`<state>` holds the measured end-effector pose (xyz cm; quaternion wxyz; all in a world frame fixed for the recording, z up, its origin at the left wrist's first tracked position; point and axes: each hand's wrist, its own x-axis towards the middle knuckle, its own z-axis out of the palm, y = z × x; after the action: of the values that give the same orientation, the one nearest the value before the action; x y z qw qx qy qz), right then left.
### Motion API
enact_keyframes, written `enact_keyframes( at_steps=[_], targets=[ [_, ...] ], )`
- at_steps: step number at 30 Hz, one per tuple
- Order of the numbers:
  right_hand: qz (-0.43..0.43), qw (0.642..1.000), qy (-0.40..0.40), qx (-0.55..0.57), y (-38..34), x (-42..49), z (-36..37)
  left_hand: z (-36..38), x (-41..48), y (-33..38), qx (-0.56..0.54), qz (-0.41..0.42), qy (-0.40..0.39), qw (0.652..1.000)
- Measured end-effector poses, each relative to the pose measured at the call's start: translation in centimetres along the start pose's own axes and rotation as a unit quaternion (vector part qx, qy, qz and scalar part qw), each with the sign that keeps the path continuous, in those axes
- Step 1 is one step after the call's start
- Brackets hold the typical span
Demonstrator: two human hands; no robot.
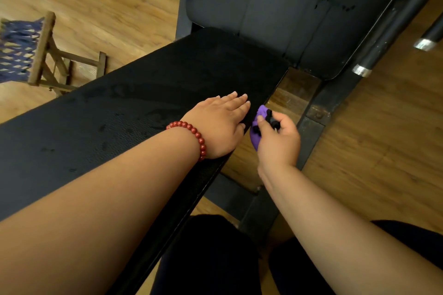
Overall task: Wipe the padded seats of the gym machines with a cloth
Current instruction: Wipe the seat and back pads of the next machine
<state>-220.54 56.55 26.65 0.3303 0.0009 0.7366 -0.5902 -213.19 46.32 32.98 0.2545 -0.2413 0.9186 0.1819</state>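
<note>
A long black padded bench seat (143, 93) runs from the lower left toward a dark upright back pad (263, 2). Its surface shows damp streaks. My left hand (220, 124) lies flat on the seat near its right edge, fingers straight, a red bead bracelet on the wrist. Just off that edge my right hand (278, 139) grips a bunched purple cloth (257, 127) with small black parts showing between the fingers. The cloth is beside the seat edge, next to my left hand.
The black metal frame (333, 100) of the machine stands on the wooden floor to the right. Black bars with chrome ends (362, 70) slant at the upper right. A wooden stool with blue webbing (26, 50) stands at the left. My dark-clothed legs fill the bottom.
</note>
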Motion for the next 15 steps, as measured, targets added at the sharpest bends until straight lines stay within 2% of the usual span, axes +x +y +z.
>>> enact_keyframes(
  at_steps=[4, 9, 13, 15],
  targets=[
    [0.003, 1.000, 0.017, -0.013, -0.1, 2.1, 0.3, -0.2, 0.1, 0.2, 0.004, -0.009, -0.014, 1.000],
    [0.015, 1.000, -0.001, -0.015, 0.3, 2.6, -0.3, -0.6, 0.6, 0.9, -0.010, -0.022, -0.002, 1.000],
    [-0.006, 0.999, -0.028, -0.022, 0.9, 3.5, -1.0, -0.6, 0.8, 1.1, -0.010, -0.029, -0.014, 0.999],
    [-0.007, 1.000, -0.018, -0.009, 0.9, 4.4, -0.8, -0.6, 0.8, 1.2, -0.010, -0.036, -0.020, 0.999]
  ],
)
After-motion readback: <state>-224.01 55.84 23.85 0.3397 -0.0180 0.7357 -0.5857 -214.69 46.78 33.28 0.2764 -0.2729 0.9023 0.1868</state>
